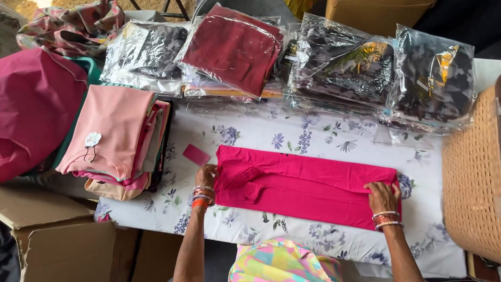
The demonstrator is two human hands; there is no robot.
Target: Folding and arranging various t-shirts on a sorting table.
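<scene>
A bright pink garment lies folded into a long strip on the flowered white tablecloth. My left hand grips the strip's left end. At the right end, my right hand pinches the cloth. Both wrists wear bangles. A small pink card lies just left of the garment, apart from it.
A stack of folded pink and mixed clothes with a round tag sits at left. Plastic-bagged garments line the far edge. A magenta bundle lies far left, cardboard boxes stand below, and a woven beige chair is at right.
</scene>
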